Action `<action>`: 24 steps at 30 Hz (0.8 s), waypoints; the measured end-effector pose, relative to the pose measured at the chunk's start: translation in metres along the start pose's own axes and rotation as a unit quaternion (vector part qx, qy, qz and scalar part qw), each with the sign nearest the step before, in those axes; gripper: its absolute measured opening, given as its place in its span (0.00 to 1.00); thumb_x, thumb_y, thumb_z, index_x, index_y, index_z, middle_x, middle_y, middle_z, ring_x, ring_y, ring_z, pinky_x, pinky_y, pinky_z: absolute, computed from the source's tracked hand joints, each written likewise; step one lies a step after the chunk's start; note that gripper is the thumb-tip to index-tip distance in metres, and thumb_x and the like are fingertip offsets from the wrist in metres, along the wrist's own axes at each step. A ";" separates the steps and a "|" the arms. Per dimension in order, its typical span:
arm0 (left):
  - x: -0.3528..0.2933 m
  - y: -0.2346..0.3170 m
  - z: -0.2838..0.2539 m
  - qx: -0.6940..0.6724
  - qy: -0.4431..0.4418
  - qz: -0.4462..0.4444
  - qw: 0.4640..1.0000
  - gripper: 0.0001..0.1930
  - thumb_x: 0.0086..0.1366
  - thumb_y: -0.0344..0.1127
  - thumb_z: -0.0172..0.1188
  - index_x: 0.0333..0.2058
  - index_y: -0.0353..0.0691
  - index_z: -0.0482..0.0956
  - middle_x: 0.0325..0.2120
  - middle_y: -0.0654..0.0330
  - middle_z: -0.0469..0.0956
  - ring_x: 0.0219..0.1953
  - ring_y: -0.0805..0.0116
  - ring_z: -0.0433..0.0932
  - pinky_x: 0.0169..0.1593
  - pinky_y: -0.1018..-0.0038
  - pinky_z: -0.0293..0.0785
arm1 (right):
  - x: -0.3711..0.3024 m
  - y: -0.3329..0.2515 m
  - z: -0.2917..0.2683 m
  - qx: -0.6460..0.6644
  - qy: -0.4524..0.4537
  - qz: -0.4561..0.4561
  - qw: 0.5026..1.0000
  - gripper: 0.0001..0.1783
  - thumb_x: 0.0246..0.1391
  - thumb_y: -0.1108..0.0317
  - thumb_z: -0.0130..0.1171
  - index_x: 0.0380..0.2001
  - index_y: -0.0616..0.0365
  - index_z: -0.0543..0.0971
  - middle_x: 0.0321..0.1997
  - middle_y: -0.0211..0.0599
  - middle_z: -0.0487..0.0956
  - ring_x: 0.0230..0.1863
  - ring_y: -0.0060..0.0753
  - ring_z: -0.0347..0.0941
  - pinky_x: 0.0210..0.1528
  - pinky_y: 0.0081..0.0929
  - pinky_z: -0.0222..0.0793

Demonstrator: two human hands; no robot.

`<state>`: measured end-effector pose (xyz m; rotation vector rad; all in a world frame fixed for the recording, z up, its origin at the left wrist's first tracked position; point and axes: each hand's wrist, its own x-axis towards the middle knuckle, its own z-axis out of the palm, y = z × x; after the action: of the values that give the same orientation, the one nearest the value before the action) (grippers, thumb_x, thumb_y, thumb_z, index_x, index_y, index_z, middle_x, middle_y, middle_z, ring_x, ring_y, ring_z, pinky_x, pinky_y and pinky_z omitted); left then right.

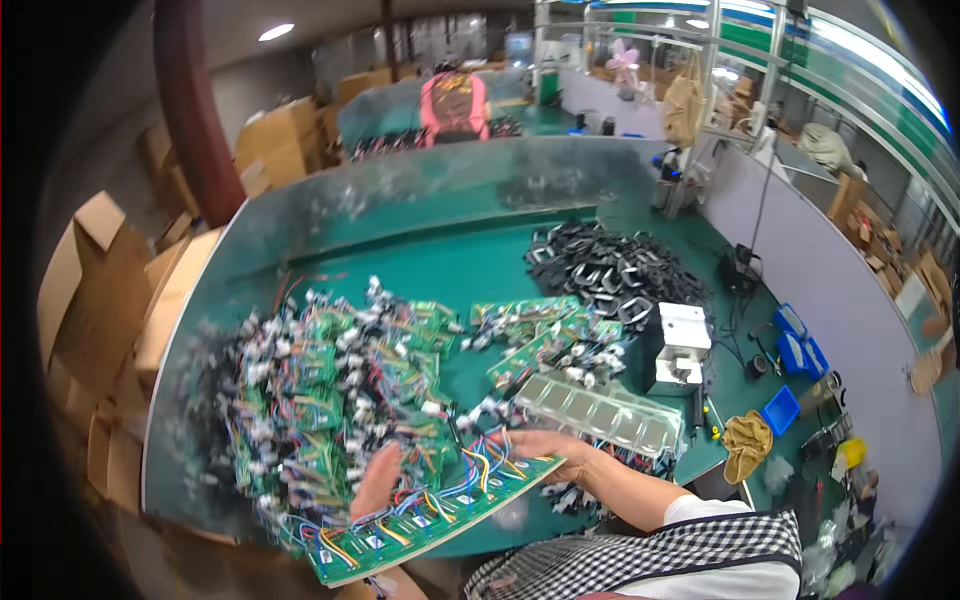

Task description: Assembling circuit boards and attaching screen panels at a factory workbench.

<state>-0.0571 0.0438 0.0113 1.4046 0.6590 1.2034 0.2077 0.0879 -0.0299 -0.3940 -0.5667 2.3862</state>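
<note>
A long green circuit board strip (425, 522) with blue, yellow, red and white wires is held tilted in front of me. My right hand (548, 447) is closed on its right end, with the fingers partly over the wires. My left hand (378, 484), blurred, grips the strip left of its middle; the board crosses in front of it and hides part of the palm. Just beyond the strip lies a heap of wired circuit boards (345, 375) with white connectors. A smaller group of wired boards (550, 335) lies past my right hand, beside a panel of rectangular cells (600, 415).
A pile of black curved parts (610, 265) lies at the far right of the green table (440, 262). Near it stand a metal fixture (682, 345), blue bins (782, 410) and a tan cloth (747, 447). Cardboard boxes (95, 290) line the left. Another person (455, 105) is beyond the partition.
</note>
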 end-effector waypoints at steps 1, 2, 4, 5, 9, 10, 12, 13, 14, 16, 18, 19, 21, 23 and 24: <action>-0.002 -0.014 -0.003 0.007 0.083 0.003 0.997 0.20 0.53 0.33 0.52 0.46 0.32 0.67 0.48 0.42 0.63 0.49 0.54 0.66 0.50 0.65 0.63 | -0.004 -0.013 0.000 -0.043 0.023 -0.066 0.997 0.31 0.46 0.71 0.54 0.53 0.63 0.57 0.52 0.37 0.66 0.48 0.29 0.67 0.48 0.26 0.65; 0.004 -0.035 -0.008 0.008 0.162 0.004 0.987 0.21 0.55 0.36 0.50 0.47 0.32 0.66 0.47 0.45 0.65 0.48 0.56 0.67 0.50 0.66 0.64 | -0.014 -0.032 0.008 -0.064 0.020 -0.128 0.989 0.31 0.46 0.71 0.55 0.54 0.63 0.57 0.51 0.38 0.66 0.47 0.30 0.68 0.48 0.26 0.66; 0.004 -0.079 -0.025 0.012 0.325 -0.002 0.946 0.22 0.59 0.41 0.45 0.48 0.33 0.65 0.45 0.50 0.68 0.46 0.60 0.69 0.50 0.68 0.65 | -0.039 -0.069 0.028 -0.103 0.031 -0.203 0.973 0.31 0.45 0.72 0.55 0.53 0.63 0.58 0.49 0.41 0.68 0.44 0.31 0.70 0.46 0.26 0.68; -0.007 -0.107 -0.042 -0.130 0.250 -0.036 0.959 0.21 0.59 0.42 0.45 0.46 0.33 0.66 0.44 0.51 0.69 0.43 0.60 0.70 0.48 0.69 0.67 | -0.052 -0.083 0.032 -0.123 0.049 -0.222 0.966 0.30 0.45 0.72 0.55 0.53 0.64 0.59 0.47 0.42 0.69 0.43 0.32 0.71 0.45 0.26 0.69; -0.011 -0.041 0.006 -0.445 0.191 -0.160 0.860 0.31 0.56 0.55 0.47 0.48 0.33 0.62 0.43 0.52 0.69 0.41 0.56 0.71 0.43 0.62 0.69 | -0.076 -0.103 0.028 -0.225 0.138 -0.244 0.933 0.25 0.44 0.71 0.57 0.47 0.65 0.66 0.41 0.40 0.73 0.36 0.26 0.73 0.40 0.23 0.70; -0.008 -0.038 0.009 -0.444 0.191 -0.160 0.861 0.31 0.56 0.55 0.47 0.48 0.33 0.62 0.43 0.52 0.69 0.41 0.56 0.71 0.43 0.62 0.69 | -0.071 -0.102 0.028 -0.224 0.137 -0.245 0.933 0.25 0.44 0.71 0.57 0.47 0.65 0.66 0.41 0.40 0.73 0.36 0.26 0.73 0.40 0.23 0.70; -0.006 -0.032 0.013 -0.435 0.103 -0.123 0.886 0.35 0.54 0.58 0.47 0.50 0.34 0.59 0.44 0.51 0.69 0.43 0.53 0.70 0.44 0.57 0.68 | -0.061 -0.096 0.028 -0.256 0.189 -0.203 0.926 0.24 0.43 0.70 0.58 0.46 0.63 0.68 0.40 0.35 0.74 0.34 0.21 0.72 0.39 0.20 0.69; -0.009 -0.039 0.006 -0.434 0.102 -0.127 0.886 0.35 0.54 0.58 0.47 0.50 0.34 0.59 0.44 0.51 0.69 0.43 0.53 0.70 0.44 0.57 0.68 | -0.060 -0.093 0.024 -0.253 0.191 -0.204 0.926 0.24 0.43 0.70 0.58 0.46 0.63 0.68 0.40 0.35 0.74 0.34 0.21 0.72 0.39 0.20 0.69; -0.015 -0.052 -0.009 -0.426 0.098 -0.156 0.886 0.33 0.55 0.56 0.48 0.51 0.34 0.59 0.44 0.51 0.68 0.44 0.53 0.69 0.45 0.56 0.67 | -0.058 -0.090 0.018 -0.271 0.189 -0.205 0.921 0.24 0.43 0.71 0.58 0.46 0.63 0.68 0.40 0.35 0.74 0.36 0.21 0.71 0.40 0.20 0.68; -0.014 -0.050 -0.007 -0.418 0.130 -0.175 0.882 0.28 0.56 0.45 0.51 0.51 0.31 0.59 0.46 0.50 0.67 0.45 0.54 0.69 0.48 0.56 0.64 | -0.055 -0.088 0.018 -0.297 0.158 -0.188 0.923 0.23 0.45 0.69 0.58 0.46 0.62 0.69 0.39 0.29 0.73 0.38 0.17 0.68 0.42 0.18 0.64; -0.022 -0.056 -0.010 -0.325 0.136 -0.177 0.919 0.27 0.56 0.41 0.52 0.50 0.30 0.60 0.47 0.50 0.66 0.45 0.54 0.69 0.49 0.56 0.64 | -0.049 -0.083 0.013 -0.278 0.166 -0.139 0.936 0.22 0.45 0.70 0.57 0.46 0.61 0.69 0.39 0.28 0.73 0.38 0.18 0.68 0.42 0.18 0.64; -0.025 -0.056 -0.008 -0.231 0.138 -0.176 0.947 0.26 0.55 0.38 0.53 0.49 0.30 0.61 0.47 0.50 0.66 0.46 0.54 0.68 0.50 0.57 0.63 | -0.046 -0.080 0.013 -0.262 0.171 -0.090 0.945 0.22 0.46 0.70 0.57 0.46 0.61 0.69 0.39 0.28 0.73 0.38 0.18 0.67 0.42 0.17 0.63; -0.033 -0.056 -0.006 -0.285 0.127 -0.196 0.930 0.24 0.53 0.34 0.54 0.48 0.29 0.63 0.47 0.51 0.66 0.46 0.54 0.68 0.50 0.58 0.63 | -0.045 -0.073 0.015 -0.364 0.206 -0.081 0.905 0.20 0.46 0.72 0.56 0.45 0.60 0.69 0.38 0.29 0.73 0.37 0.19 0.68 0.41 0.18 0.64; -0.041 -0.067 -0.004 -0.323 0.148 -0.238 0.904 0.27 0.51 0.32 0.56 0.49 0.26 0.61 0.46 0.48 0.66 0.46 0.54 0.68 0.50 0.58 0.63 | -0.043 -0.064 0.012 -0.406 0.304 -0.011 0.862 0.18 0.46 0.75 0.54 0.43 0.60 0.69 0.36 0.30 0.73 0.36 0.19 0.68 0.40 0.20 0.65; -0.041 -0.074 -0.004 -0.325 0.156 -0.241 0.901 0.27 0.51 0.32 0.56 0.49 0.26 0.61 0.46 0.48 0.66 0.46 0.54 0.68 0.50 0.58 0.63 | -0.039 -0.062 0.002 -0.358 0.313 -0.018 0.880 0.19 0.44 0.77 0.55 0.43 0.62 0.69 0.36 0.33 0.73 0.36 0.20 0.68 0.41 0.21 0.64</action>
<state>-0.0569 0.0251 -0.0710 0.4524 0.6846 1.1031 0.2683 0.1057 0.0075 -1.3920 -1.0989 1.7648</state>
